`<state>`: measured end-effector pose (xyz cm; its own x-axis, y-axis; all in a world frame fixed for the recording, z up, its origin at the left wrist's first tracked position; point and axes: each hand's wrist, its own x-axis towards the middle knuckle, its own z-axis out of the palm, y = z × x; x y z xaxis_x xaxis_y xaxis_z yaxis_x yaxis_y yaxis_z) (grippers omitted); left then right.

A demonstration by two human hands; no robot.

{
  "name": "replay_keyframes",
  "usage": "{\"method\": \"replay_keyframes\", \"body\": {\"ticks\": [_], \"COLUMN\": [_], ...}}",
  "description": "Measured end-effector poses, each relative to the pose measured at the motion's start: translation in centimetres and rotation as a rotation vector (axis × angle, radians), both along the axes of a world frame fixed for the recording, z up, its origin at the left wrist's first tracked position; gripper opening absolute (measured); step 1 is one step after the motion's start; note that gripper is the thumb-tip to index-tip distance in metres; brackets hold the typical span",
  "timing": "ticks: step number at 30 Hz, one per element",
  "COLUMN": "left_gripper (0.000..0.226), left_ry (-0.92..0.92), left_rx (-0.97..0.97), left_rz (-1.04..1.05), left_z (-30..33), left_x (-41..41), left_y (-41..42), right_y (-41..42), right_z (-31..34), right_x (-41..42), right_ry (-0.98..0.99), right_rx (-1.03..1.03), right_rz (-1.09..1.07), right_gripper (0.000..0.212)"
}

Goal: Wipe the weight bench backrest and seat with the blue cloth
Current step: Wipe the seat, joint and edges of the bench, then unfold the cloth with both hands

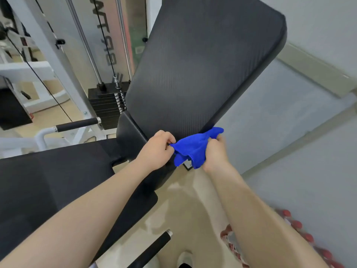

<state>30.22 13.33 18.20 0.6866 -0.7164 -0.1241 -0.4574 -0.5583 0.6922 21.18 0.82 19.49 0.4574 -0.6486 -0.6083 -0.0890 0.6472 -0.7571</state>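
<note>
— Where is the cloth [194,147]?

— I see it bunched between both hands, just below the backrest [195,72]. My left hand [156,149] pinches one corner with curled fingers; my right hand [215,153] grips the other side.

— And the seat [58,182]?

— It lies left of and below the left hand. The cloth's top edge may touch the backrest; I can't tell from here.

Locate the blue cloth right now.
In the head view the bunched blue microfibre cloth is just right of centre, held between the left hand and right hand, at the lower edge of the black padded backrest.
</note>
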Motion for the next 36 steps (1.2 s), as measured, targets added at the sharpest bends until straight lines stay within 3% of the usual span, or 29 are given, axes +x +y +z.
{"method": "replay_keyframes", "body": {"ticks": [3,8,13,15,20,23,25,29,30,32,36], "left_gripper": [0.024,0.03,0.029,0.032,0.054,0.041,0.032,0.029,0.028,0.029,0.031], "left_ry": [-0.041,-0.017,0.109,0.208,0.262,0.271,0.168,0.031,0.007,-0.027,-0.027], "left_rx": [0.02,-0.029,-0.297,-0.399,-0.219,-0.174,-0.14,-0.087,-0.071,-0.035,0.059], "left_rz": [-0.05,-0.194,-0.089,-0.069,-0.236,-0.254,-0.293,-0.324,-0.333,-0.349,-0.38], "left_z": [0.7,3.2,6.8,8.3,11.8,12.8,12.9,13.5,13.7,14.1,13.6], "left_x": [-0.1,-0.5,-0.8,-0.7,-1.1,-1.0,-0.6,0.3,0.5,0.7,0.9], "left_y": [-0.4,-1.2,-1.4,-1.1,0.5,1.6,2.1,3.2,3.4,3.8,4.0], "right_y": [-1.1,-1.7,-0.9,-0.3,0.4,0.2,0.0,-1.2,-1.4,-1.5,-3.2], "right_z": [1.3,4.9,9.2,10.7,13.2,14.1,14.4,15.1,15.2,15.2,14.5], "right_x": [-0.3,-2.5,-4.7,-4.4,-3.8,-3.7,-3.7,-4.5,-4.8,-5.7,-8.4], "right_ry": [0.187,-0.009,-0.059,-0.022,-0.055,-0.026,0.058,0.595,0.627,0.546,0.412], "right_rx": [-0.139,-0.109,-0.49,-0.649,-0.848,-0.999,-1.147,-1.773,-1.788,-1.632,-1.374], "right_rz": [0.187,0.27,0.852,0.972,0.923,0.824,0.749,0.87,0.909,0.95,0.773], "right_gripper": [0.027,0.02,0.019,0.018,0.031,0.03,0.026,0.018,0.014,0.013,0.016]}}
